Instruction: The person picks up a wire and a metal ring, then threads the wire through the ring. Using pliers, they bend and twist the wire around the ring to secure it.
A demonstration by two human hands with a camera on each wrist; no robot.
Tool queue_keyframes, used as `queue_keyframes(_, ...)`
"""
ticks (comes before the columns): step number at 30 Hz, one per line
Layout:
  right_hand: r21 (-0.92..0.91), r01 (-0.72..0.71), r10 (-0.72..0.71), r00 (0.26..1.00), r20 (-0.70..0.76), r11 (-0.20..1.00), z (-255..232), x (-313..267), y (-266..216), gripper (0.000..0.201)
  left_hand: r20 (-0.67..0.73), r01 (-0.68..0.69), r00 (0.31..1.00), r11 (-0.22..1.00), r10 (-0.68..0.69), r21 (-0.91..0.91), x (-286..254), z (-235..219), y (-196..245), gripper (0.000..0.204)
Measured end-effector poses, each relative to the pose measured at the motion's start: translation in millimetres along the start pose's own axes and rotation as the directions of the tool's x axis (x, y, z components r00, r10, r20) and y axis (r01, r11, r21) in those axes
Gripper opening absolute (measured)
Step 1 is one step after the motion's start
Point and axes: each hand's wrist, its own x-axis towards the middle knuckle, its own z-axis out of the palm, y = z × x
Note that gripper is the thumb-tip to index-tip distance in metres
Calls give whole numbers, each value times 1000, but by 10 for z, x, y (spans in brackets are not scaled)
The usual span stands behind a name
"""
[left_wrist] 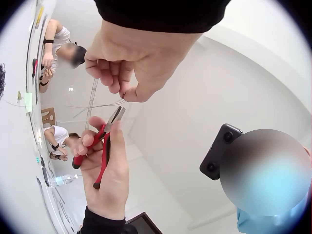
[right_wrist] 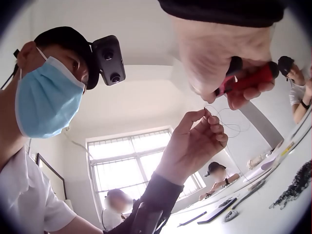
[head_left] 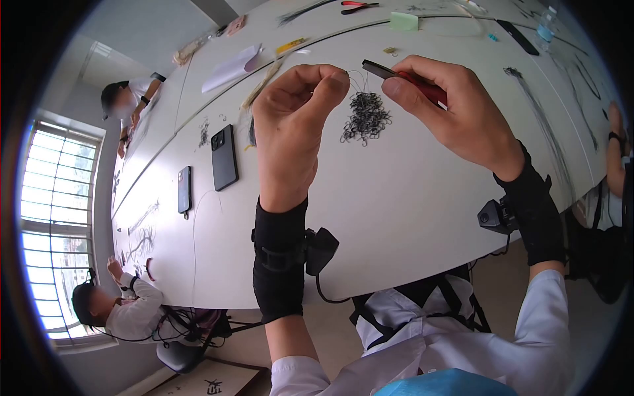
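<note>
Thumb and index finger of my left hand (head_left: 290,112) pinch a thin wire (left_wrist: 100,106), whose loose strands curve away in both wrist views. My right hand (head_left: 456,119) grips red-and-black-handled pliers (head_left: 378,69), their metal nose pointing toward the left fingertips. The left wrist view shows the pliers' jaws slightly parted, close below the pinched end of the wire. On the white table (head_left: 396,198), under and between the hands, lies a heap of small dark bent wire pieces (head_left: 366,119).
Two phones, one larger (head_left: 224,158) and one smaller (head_left: 184,190), lie left of the hands. Long wire bundles (head_left: 538,112) and a water bottle (head_left: 546,30) are at the right. A green paper (head_left: 404,22) lies farther back. Other people sit around the table.
</note>
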Motion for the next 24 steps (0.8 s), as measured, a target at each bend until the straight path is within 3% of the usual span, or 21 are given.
queue_keyframes(2,45,71,-69,997,-37,996,62,-5,38,37,0,2,1000,1000,-2,-4,1,5,-3,10)
queue_keyframes(8,-78,20,-18,1000,19,997,-51,-16,-69,39,1,26,1000,1000,-26,-12,13,-7,-25,9)
queue_keyframes(11,-178,69,-95,985,-145,982,-139,-7,72,39,-11,62,998,997,-62,-42,56,-69,-85,10)
queue_keyframes(14,-201,77,-109,982,-153,976,-326,37,276,40,-2,70,997,996,-71,-61,78,-109,-127,11)
queue_keyframes(18,-81,109,-112,993,-28,991,-197,22,197,41,33,102,995,986,-99,-134,81,-56,-110,10)
queue_keyframes(19,-60,54,-50,997,63,997,-178,17,132,40,42,107,994,985,-103,-132,79,-44,-108,10)
queue_keyframes(24,-61,-31,41,986,163,998,-78,49,43,40,38,101,994,992,-98,-80,55,-36,-75,11)
